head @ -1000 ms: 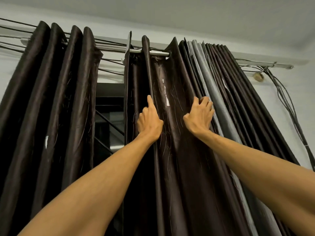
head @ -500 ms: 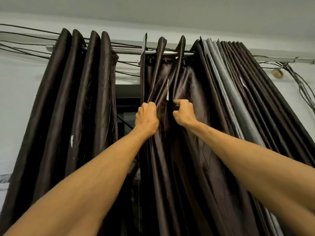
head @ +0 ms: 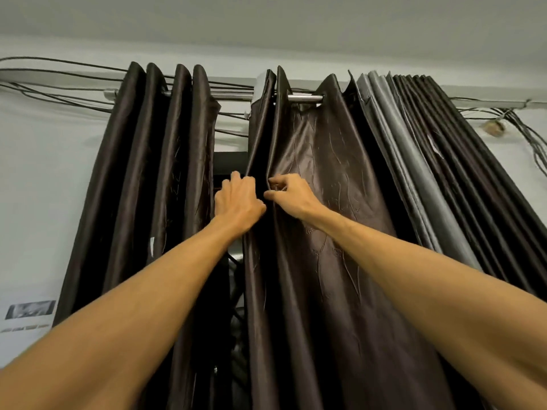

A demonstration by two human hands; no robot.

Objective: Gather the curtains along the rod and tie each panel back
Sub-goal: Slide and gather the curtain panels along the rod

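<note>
Two dark brown curtain panels hang by eyelets from a metal rod (head: 305,98). The left panel (head: 154,179) is bunched into tight folds. The right panel (head: 331,179) is partly spread, with gathered dark and grey folds (head: 414,161) further right. My left hand (head: 238,201) grips the right panel's left edge fold, fingers curled round it. Beside it, my right hand (head: 291,195) pinches a fold of the same panel. The two hands almost touch, about a third of the way down from the rod.
Several black cables (head: 59,84) run along the wall behind the rod and hang in a bundle at the right (head: 529,134). A narrow gap between the panels shows a dark window with bars (head: 233,273). The ceiling is close above.
The right panel has spread out between its first eyelets. Both hands keep their hold on the left folds, close together, after my right hand came left from the panel's middle.
</note>
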